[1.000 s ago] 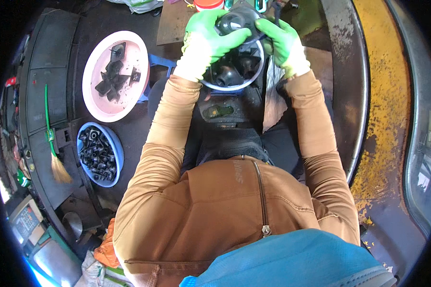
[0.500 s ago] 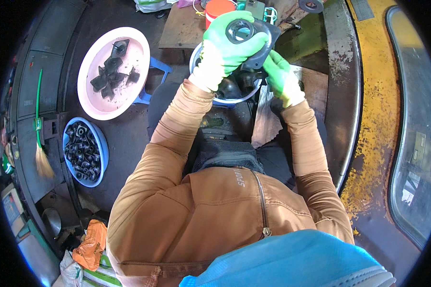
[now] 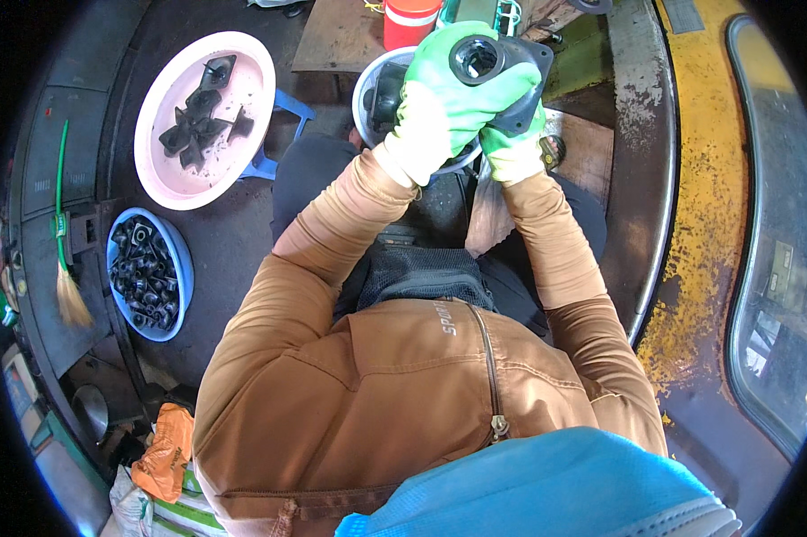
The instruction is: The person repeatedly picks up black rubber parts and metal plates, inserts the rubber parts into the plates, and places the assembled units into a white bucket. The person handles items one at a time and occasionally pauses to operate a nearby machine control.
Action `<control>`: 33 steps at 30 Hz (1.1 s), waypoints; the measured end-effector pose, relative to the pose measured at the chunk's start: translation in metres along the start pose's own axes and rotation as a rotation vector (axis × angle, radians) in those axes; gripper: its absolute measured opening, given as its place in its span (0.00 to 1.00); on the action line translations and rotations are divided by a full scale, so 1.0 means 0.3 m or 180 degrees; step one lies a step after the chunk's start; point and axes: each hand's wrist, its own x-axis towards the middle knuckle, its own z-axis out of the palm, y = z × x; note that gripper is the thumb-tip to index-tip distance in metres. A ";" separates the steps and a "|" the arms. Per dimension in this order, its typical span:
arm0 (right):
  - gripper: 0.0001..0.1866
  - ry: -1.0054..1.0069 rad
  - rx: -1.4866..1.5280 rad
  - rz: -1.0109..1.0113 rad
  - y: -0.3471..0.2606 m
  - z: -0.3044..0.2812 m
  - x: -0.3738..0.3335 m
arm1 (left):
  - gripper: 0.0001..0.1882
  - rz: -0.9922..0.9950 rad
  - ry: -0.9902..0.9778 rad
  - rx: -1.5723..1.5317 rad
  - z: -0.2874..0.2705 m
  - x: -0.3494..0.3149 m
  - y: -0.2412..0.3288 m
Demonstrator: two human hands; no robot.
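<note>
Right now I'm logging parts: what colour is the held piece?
The held piece is black; the head view shows it best.

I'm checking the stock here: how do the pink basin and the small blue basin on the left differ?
The pink basin looks larger than the blue basin. The pink one holds a few black parts with much bare bottom; the blue one is heaped with black pieces. Both are rounded and open-topped.
</note>
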 end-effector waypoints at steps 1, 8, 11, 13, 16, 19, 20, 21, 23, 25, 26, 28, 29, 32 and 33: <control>0.19 -0.0065 -0.0212 -0.0107 -0.002 -0.007 0.001 | 0.27 0.0061 0.0004 -0.0039 -0.002 0.000 -0.002; 0.18 -0.0688 -0.0480 -0.0197 -0.018 -0.062 0.014 | 0.22 0.0050 -0.0243 -0.0329 -0.032 0.010 -0.025; 0.19 -0.1045 -0.0217 0.0541 -0.036 -0.092 0.025 | 0.21 -0.0116 -0.0398 -0.0696 -0.047 0.012 -0.021; 0.20 -0.1263 0.0193 0.0294 -0.055 -0.123 0.034 | 0.21 -0.0248 -0.0566 -0.0947 -0.057 0.014 -0.017; 0.14 -0.0915 0.0734 0.0592 -0.097 -0.139 0.043 | 0.20 -0.0124 -0.0728 -0.0721 -0.073 0.019 -0.015; 0.22 -0.1232 0.1133 0.0689 -0.124 -0.154 0.065 | 0.20 -0.0295 -0.0958 -0.0677 -0.084 0.027 -0.013; 0.24 -0.1334 0.1382 0.0566 -0.128 -0.165 0.067 | 0.20 -0.0135 -0.1069 -0.0661 -0.089 0.031 -0.012; 0.25 -0.1419 0.1466 0.0868 -0.121 -0.167 0.073 | 0.20 -0.0060 -0.1229 -0.0603 -0.094 0.033 -0.011; 0.26 -0.1873 0.0915 0.1189 -0.099 -0.195 0.067 | 0.21 0.0115 -0.1497 -0.0535 -0.105 0.036 -0.008; 0.25 -0.2380 0.0779 0.1633 -0.061 -0.224 0.043 | 0.21 0.0068 -0.1932 -0.1063 -0.111 0.033 -0.009; 0.23 -0.2286 0.1908 0.1964 -0.038 -0.217 0.023 | 0.22 -0.0011 -0.2131 -0.1340 -0.113 0.031 -0.012; 0.23 -0.2081 0.3095 0.2163 0.002 -0.211 -0.020 | 0.23 -0.0033 -0.2639 -0.1572 -0.117 0.034 -0.018; 0.24 -0.2060 0.2299 0.1916 0.018 -0.203 -0.040 | 0.24 -0.0026 -0.2814 -0.1644 -0.117 0.040 -0.022; 0.25 -0.1698 0.1491 0.1221 0.042 -0.146 -0.055 | 0.28 0.0243 -0.2946 -0.1663 -0.128 0.081 -0.030; 0.25 -0.1656 0.1323 0.1155 0.039 -0.133 -0.047 | 0.34 -0.0035 -0.2668 -0.1479 -0.129 0.080 -0.025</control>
